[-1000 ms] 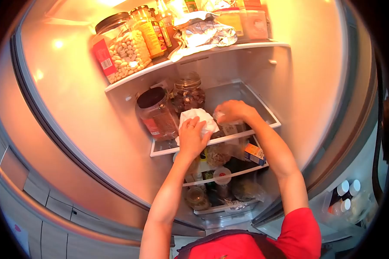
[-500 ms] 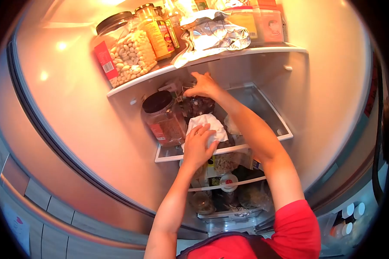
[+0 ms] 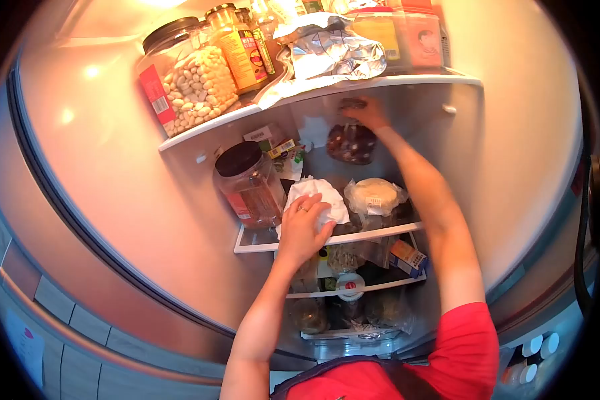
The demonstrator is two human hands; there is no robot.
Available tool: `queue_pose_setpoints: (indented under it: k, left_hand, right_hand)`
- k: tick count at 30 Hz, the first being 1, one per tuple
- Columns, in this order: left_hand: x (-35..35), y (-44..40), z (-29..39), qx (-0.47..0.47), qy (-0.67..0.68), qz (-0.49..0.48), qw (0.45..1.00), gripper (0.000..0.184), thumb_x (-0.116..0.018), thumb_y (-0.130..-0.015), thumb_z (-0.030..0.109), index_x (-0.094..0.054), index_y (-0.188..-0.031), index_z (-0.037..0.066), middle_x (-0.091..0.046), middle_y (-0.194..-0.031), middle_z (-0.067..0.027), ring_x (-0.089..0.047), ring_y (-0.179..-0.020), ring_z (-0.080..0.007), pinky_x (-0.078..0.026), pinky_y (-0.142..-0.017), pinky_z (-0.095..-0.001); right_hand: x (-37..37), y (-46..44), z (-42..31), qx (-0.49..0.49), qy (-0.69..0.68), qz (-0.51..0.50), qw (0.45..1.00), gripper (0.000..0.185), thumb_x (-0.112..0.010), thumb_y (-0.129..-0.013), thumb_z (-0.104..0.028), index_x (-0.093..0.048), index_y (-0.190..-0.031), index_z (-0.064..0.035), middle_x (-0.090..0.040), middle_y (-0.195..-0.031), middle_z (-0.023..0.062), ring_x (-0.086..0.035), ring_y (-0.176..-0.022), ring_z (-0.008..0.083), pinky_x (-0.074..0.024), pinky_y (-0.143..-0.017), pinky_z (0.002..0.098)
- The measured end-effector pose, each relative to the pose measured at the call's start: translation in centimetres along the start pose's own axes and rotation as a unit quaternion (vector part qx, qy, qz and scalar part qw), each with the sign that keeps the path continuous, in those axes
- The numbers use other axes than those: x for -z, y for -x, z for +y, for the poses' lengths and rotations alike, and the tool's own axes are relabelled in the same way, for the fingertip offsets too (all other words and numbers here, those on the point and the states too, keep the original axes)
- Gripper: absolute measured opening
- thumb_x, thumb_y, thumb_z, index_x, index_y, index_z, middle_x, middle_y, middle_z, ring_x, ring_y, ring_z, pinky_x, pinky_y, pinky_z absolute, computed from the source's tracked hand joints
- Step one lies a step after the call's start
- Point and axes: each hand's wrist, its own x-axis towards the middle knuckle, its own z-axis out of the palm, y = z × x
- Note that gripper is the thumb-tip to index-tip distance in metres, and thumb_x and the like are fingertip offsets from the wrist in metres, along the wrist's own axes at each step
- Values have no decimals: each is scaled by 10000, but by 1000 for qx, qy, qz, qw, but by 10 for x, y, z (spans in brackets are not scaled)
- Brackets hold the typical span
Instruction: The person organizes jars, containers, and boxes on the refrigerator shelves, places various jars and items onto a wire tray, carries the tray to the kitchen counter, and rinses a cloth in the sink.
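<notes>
On the middle refrigerator shelf, my left hand has its fingers curled over a crumpled white bundle; whether it is cloth, paper or a bag I cannot tell. Farther back, my right hand grips the gathered top of a clear bag of dark pieces, which hangs slightly blurred above the shelf. A plastic-wrapped pale round item with a label lies right of the bundle. To its left stands a dark-lidded clear jar with brown contents.
Small packets lie at the back left. The upper shelf holds a big jar of nuts, other jars and a foil package. Below, lower shelves carry bags, a blue box and a white-lidded container.
My right hand has closed on the bag of dark pieces and carried it rightward, uncovering the packets behind. The pale round item now shows fully. My left hand has barely moved.
</notes>
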Motion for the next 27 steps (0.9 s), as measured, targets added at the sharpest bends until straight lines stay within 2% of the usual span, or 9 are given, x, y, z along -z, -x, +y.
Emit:
queue_pose_setpoints:
  k: [4,6,16,18,19,22,24,25,27]
  left_hand:
    - [-1,-1,-1,1,3,-3,1000,323,-678,-760,249,-623,-1041,98,-564,-1229,-109,-459,-1187,-329,-356,-976,-442]
    - [0,-1,1,7,-5,-7,1000,313,-674,-763,242,-622,-1035,95,-564,-1231,-103,-460,-1185,-331,-356,-975,-439]
    - [-4,1,-7,9,62,14,998,225,-615,-773,36,-622,-990,98,-604,-1198,-105,-506,-1137,-321,-390,-948,-431]
    - [-7,1,-8,23,61,18,998,220,-610,-775,25,-623,-983,96,-602,-1201,-108,-509,-1132,-321,-392,-945,-432]
    - [-7,2,-8,35,57,22,998,215,-605,-777,14,-625,-976,93,-601,-1204,-110,-511,-1127,-321,-394,-942,-432]
    - [-6,3,-3,67,86,60,992,205,-595,-797,7,-636,-982,86,-633,-1111,-112,-535,-1057,-299,-435,-883,-381]
    - [-8,4,-5,118,127,98,980,190,-586,-825,43,-646,-1005,59,-657,-917,-120,-594,-884,-226,-471,-768,-313]
    - [-5,0,-7,115,132,95,980,190,-586,-825,43,-646,-1005,59,-657,-917,-120,-594,-884,-226,-471,-768,-313]
    - [3,-16,-12,243,203,2,949,173,-574,-844,63,-634,-1000,20,-660,-909,-63,-569,-804,-120,-454,-705,-267]
  right_hand:
    - [39,8,2,27,151,45,987,668,-782,-578,-396,-625,-1138,-69,-616,-1107,183,-585,-1035,320,-464,-899,388]
    - [47,11,7,113,270,100,951,642,-775,-586,-370,-625,-1134,-71,-611,-1089,188,-576,-1026,340,-457,-904,410]
    - [58,9,27,109,343,50,932,644,-757,-653,-362,-563,-1220,-125,-505,-1267,193,-477,-1177,351,-399,-982,426]
    - [52,17,9,128,497,121,850,682,-751,-664,-385,-532,-1249,-113,-517,-1251,200,-500,-1151,344,-383,-992,439]
    - [50,23,-8,127,499,122,848,682,-751,-664,-385,-532,-1249,-113,-517,-1251,200,-500,-1151,344,-383,-992,439]
    - [51,53,-58,72,483,117,865,640,-740,-692,-370,-546,-1246,-115,-530,-1238,214,-514,-1149,336,-399,-985,428]
    - [58,76,-71,-33,271,21,962,563,-735,-709,-380,-592,-1208,-164,-496,-1294,188,-468,-1193,352,-396,-990,395]
    - [69,96,-86,-36,275,24,960,563,-735,-709,-380,-592,-1208,-164,-496,-1294,188,-468,-1193,352,-396,-990,395]
    - [86,148,-115,-90,-28,52,994,512,-729,-721,-376,-618,-1172,-159,-507,-1279,190,-477,-1182,347,-406,-978,379]
